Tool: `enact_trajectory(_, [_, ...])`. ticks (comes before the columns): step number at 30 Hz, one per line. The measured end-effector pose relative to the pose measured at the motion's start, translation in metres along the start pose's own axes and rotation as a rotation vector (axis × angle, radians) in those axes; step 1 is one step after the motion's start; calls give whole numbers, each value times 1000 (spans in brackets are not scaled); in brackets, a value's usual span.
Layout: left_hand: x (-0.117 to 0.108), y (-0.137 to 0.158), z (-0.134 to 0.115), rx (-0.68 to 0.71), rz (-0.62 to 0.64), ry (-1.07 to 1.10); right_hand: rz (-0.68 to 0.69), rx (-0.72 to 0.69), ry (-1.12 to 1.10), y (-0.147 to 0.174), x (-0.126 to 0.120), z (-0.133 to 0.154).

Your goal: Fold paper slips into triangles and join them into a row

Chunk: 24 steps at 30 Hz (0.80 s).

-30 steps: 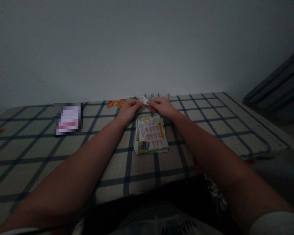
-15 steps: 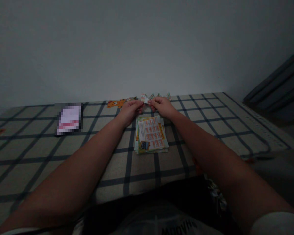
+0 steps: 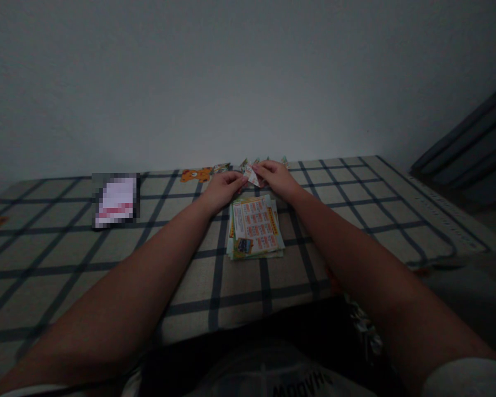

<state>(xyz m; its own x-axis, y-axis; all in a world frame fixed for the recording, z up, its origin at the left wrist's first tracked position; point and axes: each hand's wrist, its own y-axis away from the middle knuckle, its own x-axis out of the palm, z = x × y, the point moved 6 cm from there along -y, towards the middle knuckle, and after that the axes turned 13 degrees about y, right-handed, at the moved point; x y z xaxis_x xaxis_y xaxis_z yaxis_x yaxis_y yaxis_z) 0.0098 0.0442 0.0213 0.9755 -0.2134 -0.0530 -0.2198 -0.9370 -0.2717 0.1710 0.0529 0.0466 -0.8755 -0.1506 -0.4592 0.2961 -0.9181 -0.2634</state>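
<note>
Between my two hands is a small folded piece of printed paper [image 3: 252,176], white with red print. My left hand [image 3: 225,187] pinches its left edge, and my right hand [image 3: 275,175] grips its upper right side. Just below the hands lies a stack of printed paper sheets [image 3: 256,226], slightly fanned, with red and yellow print on the top one. Behind my hands, along the wall, stand several small folded papers [image 3: 221,167] with green and white print, partly hidden by my fingers.
A checked cloth [image 3: 169,298] with printed bears covers the table. At the left lies a pixelated phone-like object [image 3: 118,199]. A pale wall [image 3: 248,82] rises behind the table, and a dark curtain [image 3: 475,138] hangs at the right.
The folded paper has turned and moved slightly right and down in my fingers. My right hand has shifted its grip higher on it. The stack has not moved.
</note>
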Motion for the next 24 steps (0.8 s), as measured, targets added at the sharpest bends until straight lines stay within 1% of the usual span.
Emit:
enact_trajectory(3, [4, 3, -6, 29, 22, -72, 0, -15, 10, 1, 0, 2])
enact_trajectory(7, [6, 5, -12, 85, 7, -166, -11, -30, 5, 0, -1, 2])
enact_trajectory(11, [9, 4, -12, 107, 53, -229, -67, -44, 10, 0, -3, 1])
enact_trajectory(15, [10, 3, -11, 139, 101, -248, -13, -27, -20, 2, 2, 3])
enact_trajectory(19, [11, 3, -8, 126, 138, -236, 14, -4, -62, 1, 5, 2])
enact_trajectory(24, [12, 3, -8, 129, 151, -228, 18, -41, -50, -3, 3, -3])
